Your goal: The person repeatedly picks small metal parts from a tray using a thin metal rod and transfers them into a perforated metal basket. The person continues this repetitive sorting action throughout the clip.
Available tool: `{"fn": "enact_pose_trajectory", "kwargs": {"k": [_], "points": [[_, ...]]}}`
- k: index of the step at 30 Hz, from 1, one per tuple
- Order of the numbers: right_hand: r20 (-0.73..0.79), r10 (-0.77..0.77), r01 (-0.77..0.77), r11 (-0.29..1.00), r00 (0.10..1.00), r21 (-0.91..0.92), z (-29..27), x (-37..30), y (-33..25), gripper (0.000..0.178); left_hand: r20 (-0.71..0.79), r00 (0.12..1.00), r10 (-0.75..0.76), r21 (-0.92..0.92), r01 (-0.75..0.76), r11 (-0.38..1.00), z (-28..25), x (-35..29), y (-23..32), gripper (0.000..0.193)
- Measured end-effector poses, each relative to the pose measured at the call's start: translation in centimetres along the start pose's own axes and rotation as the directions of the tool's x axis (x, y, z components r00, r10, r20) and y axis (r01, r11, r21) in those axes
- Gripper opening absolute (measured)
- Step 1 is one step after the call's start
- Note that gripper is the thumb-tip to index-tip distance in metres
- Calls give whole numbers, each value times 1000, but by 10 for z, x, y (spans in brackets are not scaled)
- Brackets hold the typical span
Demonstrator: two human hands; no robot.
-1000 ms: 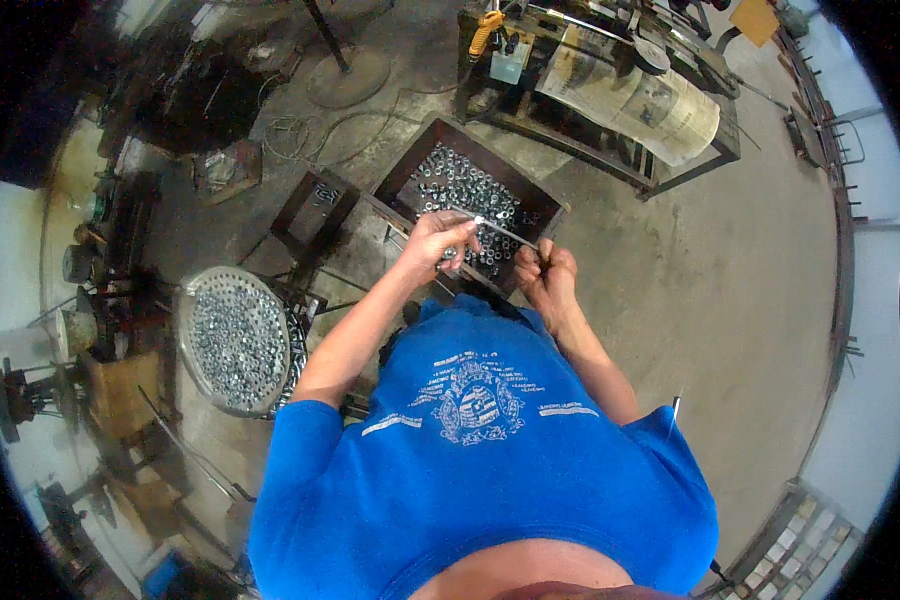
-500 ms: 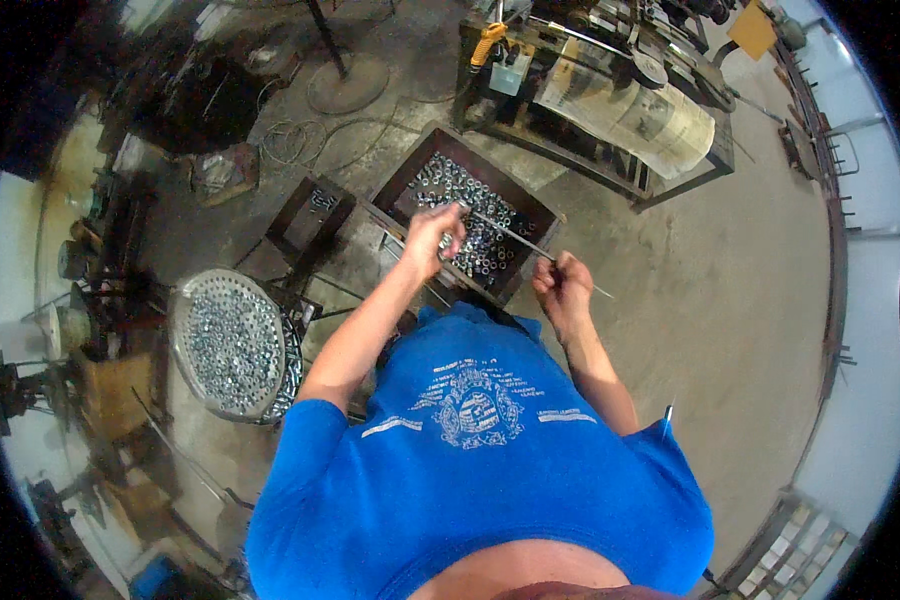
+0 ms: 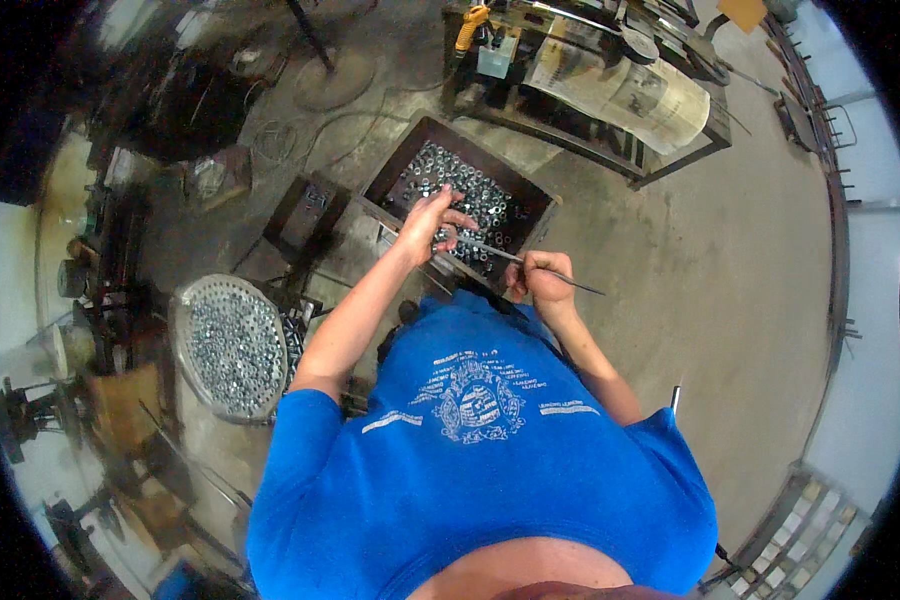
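Note:
My right hand (image 3: 545,277) is closed around a thin metal rod (image 3: 492,251), which slants up and left over the near side of a dark metal box. Close to the rod's far end is my left hand (image 3: 432,224), fingers apart, with nothing visible held in it. Below both hands, the box (image 3: 542,212) contains many small shiny metal nuts (image 3: 485,200), heaped mostly in its middle. Whether my left fingertips touch the rod is hard to make out.
A round perforated tray (image 3: 182,345) full of similar small metal pieces stands at the left. Beside the box sits a smaller dark bin (image 3: 295,212). A metal workbench (image 3: 610,170) with machinery stands beyond, and a round stand base (image 3: 335,85) rests on the floor.
My left fingers have spread apart, and the small metal piece at the rod's end no longer shows there. The rod and my right hand have shifted slightly left.

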State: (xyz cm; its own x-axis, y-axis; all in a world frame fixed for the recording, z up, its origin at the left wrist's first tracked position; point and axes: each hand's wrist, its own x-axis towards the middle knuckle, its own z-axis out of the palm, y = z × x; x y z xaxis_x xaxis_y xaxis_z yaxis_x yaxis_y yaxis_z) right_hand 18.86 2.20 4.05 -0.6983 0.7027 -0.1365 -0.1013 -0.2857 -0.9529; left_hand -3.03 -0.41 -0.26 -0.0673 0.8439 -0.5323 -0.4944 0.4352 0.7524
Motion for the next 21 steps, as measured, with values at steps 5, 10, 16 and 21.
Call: {"fn": "enact_pose_trajectory", "kwargs": {"k": [5, 10, 16, 21], "points": [[-38, 107, -107, 994, 994, 14, 7, 3, -5, 16, 61, 998, -2, 68, -2, 998, 3, -1, -2, 57], [-82, 231, -156, 840, 970, 520, -9, 8, 22, 14, 118, 992, -41, 30, 38, 999, 7, -9, 0, 58], [-100, 426, -171, 553, 899, 815, -23, 6, 42, 14, 108, 993, -51, -25, 54, 998, 7, -15, 0, 57], [-50, 411, -163, 466, 910, 869, -23, 8, 43, 19, 147, 986, -75, -93, 89, 992, 8, -19, -3, 56]]}}
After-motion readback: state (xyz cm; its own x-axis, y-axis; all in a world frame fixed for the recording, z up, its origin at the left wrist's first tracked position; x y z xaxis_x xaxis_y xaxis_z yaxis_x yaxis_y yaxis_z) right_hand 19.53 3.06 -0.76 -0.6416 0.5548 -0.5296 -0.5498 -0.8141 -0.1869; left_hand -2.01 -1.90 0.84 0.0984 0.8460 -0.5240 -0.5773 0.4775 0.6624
